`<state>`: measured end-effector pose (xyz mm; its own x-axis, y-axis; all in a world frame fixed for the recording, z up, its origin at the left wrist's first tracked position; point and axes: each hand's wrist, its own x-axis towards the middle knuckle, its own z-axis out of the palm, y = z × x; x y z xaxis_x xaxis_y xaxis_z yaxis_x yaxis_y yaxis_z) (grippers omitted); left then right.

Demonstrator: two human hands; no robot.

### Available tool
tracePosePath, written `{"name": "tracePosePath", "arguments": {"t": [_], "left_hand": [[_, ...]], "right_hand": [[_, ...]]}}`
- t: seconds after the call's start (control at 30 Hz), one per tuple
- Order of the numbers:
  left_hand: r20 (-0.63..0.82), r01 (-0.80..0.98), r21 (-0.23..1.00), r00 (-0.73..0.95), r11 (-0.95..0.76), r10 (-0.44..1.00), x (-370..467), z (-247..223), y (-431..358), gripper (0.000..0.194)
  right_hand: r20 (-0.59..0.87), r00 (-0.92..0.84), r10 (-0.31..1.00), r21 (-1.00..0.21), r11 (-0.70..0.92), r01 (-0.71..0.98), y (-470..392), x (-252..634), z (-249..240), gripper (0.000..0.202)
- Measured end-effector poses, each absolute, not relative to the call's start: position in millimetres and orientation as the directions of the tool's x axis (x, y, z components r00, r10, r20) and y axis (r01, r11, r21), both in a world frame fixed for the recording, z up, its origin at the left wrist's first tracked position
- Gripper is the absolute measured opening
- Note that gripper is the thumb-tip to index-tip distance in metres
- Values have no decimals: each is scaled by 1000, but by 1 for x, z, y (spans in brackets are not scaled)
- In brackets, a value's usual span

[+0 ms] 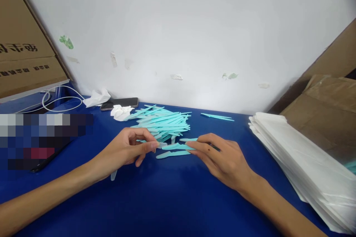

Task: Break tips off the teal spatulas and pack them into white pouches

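In front of the pile of turquoise tools [167, 120], the right hand [225, 155] has its fingers narrowed on one turquoise tool [176, 147], hiding its right-hand end. A nearer tool [171, 154] and a farther tool [187, 140] also run out of sight at this hand; whether they are held cannot be told. The left hand [130, 148], overlapping the pile's front left edge, pinches a small translucent piece [162, 144] between thumb and forefinger. A translucent strip [113, 175], front left of the pile, is partly covered by the left wrist. Well left of the pile, a pixelated patch [41, 137] masks whatever lies there, and a printed carton [27, 26] is cut off.

The counter [167, 200] is smooth and blue, meeting a white, scrap-marked wall [194, 37] behind the pile. Left of the pile are crumpled tissue [121, 112], a dark phone [119, 103] and a looped white cable [63, 99].

The tools are slim, flat and tapered. Right of the pile lie two thin tools [218, 117]; farther right, layered white bags [297, 163] adjoin creased brown cardboard [319, 111].
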<state>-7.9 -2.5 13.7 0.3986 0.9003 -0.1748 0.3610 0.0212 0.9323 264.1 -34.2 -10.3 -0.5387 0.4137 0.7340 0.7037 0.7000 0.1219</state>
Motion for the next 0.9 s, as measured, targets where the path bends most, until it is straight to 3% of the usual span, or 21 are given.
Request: {"name": "tracePosePath", "arguments": {"t": [0.27,0.9], "left_hand": [[-203,346,937,438,45,876,-9,13,-1,28],[-151,267,963,482,20,863,-9,15,-1,30]], "right_hand": [[730,-539,420,109,707,699,-35,263,-10,16],[719,-555,418,127,706,696,-38,265,-7,19]]}}
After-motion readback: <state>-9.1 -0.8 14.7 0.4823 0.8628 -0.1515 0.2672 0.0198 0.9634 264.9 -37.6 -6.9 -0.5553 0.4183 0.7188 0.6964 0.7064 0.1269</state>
